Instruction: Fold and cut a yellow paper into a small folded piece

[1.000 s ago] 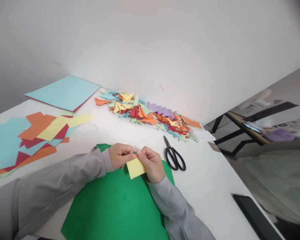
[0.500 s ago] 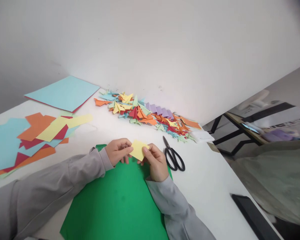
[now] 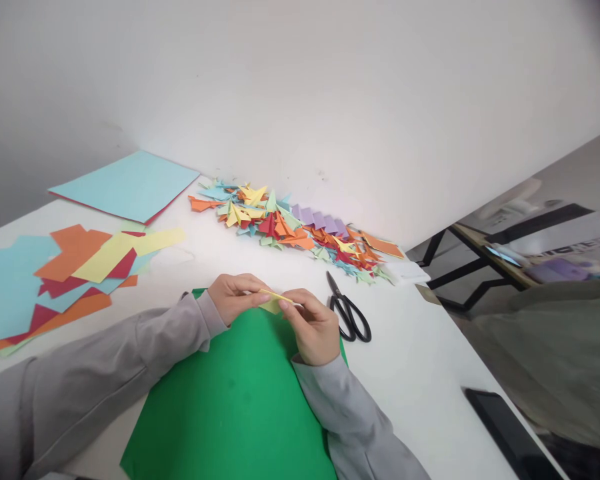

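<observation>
At mid-frame, the left hand (image 3: pixel 236 298) and right hand (image 3: pixel 314 328) pinch the yellow paper (image 3: pixel 271 307) over the green sheet (image 3: pixel 230 400) (nearly edge-on, so any crease is hard to tell). Folding seems the step; the next move calls for matched edges.

a pale wall (image 3: pixel 280 80) rises at twelve o'clock behind the white table (image 3: pixel 410 380), with a heap of small folded papers (image 3: pixel 280 227) along its foot. a light blue sheet (image 3: pixel 127 185) lies toward ten, overlapping coloured scraps (image 3: pixel 80 260) at nine. i see a flat black object (image 3: pixel 513 433) at four o'clock and, at three, a black-framed bench (image 3: pixel 480 252) beyond the table.
</observation>
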A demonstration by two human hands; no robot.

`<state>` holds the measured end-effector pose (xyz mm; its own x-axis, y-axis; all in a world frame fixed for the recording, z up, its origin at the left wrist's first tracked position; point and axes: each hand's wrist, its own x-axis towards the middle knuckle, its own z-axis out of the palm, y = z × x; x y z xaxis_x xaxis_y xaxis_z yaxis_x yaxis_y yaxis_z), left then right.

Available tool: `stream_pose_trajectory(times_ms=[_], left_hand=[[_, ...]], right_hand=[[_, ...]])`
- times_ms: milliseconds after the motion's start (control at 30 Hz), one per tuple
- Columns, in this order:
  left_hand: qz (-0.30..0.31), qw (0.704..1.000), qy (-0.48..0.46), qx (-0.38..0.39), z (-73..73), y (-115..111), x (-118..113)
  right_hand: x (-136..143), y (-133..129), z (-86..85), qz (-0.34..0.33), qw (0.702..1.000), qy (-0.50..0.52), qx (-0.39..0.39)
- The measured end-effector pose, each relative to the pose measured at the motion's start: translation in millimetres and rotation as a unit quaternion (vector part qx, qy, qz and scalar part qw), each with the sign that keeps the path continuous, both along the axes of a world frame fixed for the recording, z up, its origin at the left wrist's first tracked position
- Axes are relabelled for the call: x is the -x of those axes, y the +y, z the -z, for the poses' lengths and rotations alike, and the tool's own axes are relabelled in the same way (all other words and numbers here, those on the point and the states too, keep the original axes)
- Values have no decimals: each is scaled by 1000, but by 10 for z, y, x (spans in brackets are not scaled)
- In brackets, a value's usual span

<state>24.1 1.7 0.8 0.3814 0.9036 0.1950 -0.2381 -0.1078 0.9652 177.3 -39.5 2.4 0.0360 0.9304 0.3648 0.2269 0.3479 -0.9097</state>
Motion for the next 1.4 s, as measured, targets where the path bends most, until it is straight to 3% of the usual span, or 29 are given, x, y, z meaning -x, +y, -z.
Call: stream_pose_trajectory(times_ms=[233, 500, 833, 1033, 1200, 1400], left_hand=[[-4, 1000, -18, 1, -20, -16, -7], [8, 1000, -21, -12, 8, 9, 5], [-14, 996, 46, -69, 69, -24, 17], [-4, 991, 95, -92, 34, -40, 34], [18, 992, 98, -75, 20, -40, 26], [12, 998, 65, 8, 19, -14, 8]], right_hand=[[-16, -3, -9, -19, 998, -56, -38], [-3, 16, 26, -37, 998, 43, 17], [27, -21, 30, -55, 998, -5, 42], [34, -18, 26, -56, 997, -9, 55], [35, -23, 25, -66, 993, 10, 99], [31, -10, 0, -61, 989, 47, 126]])
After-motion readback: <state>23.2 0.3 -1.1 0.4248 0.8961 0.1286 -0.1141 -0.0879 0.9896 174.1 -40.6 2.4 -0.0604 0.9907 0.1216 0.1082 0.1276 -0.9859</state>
